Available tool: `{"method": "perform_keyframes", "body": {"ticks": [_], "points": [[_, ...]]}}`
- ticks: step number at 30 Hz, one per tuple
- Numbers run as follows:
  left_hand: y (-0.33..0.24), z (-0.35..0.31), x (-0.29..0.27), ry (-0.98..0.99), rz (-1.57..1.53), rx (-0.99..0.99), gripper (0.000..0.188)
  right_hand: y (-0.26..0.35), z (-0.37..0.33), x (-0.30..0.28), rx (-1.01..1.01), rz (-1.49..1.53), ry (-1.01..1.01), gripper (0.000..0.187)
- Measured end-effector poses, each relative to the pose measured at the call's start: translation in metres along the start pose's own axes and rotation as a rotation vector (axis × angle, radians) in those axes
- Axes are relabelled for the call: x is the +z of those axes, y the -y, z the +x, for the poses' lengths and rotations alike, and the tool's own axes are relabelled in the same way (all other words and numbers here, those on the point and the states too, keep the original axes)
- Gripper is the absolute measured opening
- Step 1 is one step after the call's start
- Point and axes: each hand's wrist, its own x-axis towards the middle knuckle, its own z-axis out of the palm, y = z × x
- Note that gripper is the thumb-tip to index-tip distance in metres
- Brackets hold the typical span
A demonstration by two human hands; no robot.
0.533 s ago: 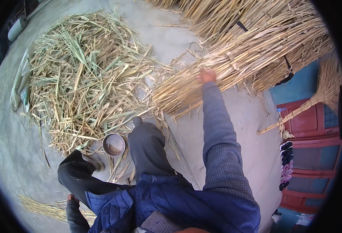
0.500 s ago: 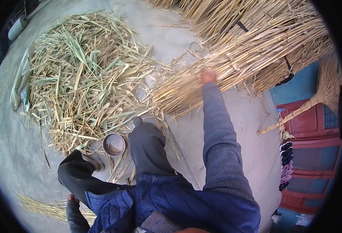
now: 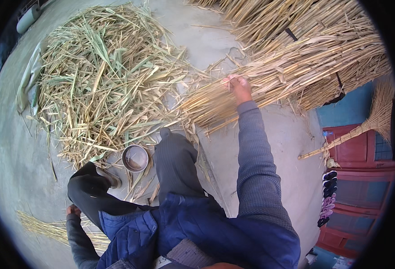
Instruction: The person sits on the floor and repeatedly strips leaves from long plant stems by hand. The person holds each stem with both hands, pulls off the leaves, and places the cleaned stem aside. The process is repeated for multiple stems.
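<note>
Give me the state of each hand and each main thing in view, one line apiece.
Right hand, fingers curled, at the stalk bundle; grip unclear
Left hand, fingers curled, near the thin stalks; grip unclear
Stalk bundle, dry, lying down, husks among the stalks
Thin stalks, lying spread on the floor
Leaf pile, loose, part green, mostly dried
Round bowl, upright, uncovered, contents unclear
Broom, bristles fanned out
Shoes, lined up in a row

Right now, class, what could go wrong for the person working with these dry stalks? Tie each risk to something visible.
The bare right hand is at the dry stalks, so a rough edge might scratch it.

The round bowl sits between the person's legs; a shifting leg could knock it.

Loose dry strips lie beside a shoe, so that foot might slip on them.
</note>
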Motion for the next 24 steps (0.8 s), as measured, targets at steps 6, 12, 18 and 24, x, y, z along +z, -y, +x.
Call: {"method": "perform_keyframes", "body": {"ticks": [6, 12, 18, 24], "points": [[-0.120, 0.047, -0.137, -0.527, 0.022, 0.238, 0.022, 0.013, -0.027, 0.091, 0.007, -0.049, 0.135, 0.029], [-0.365, 0.056, -0.195, -0.684, -0.117, 0.856, 0.028, 0.026, -0.088, 0.209, -0.050, 0.011, 0.337, 0.026], [-0.477, 0.062, -0.182, -0.482, -0.257, 1.083, 0.036, 0.046, -0.139, 0.305, -0.121, 0.111, 0.564, 0.024], [-0.443, 0.095, -0.185, 0.046, -0.819, 0.801, 0.017, 0.049, -0.150, 0.355, -0.090, 0.097, 0.627, 0.026]]}}
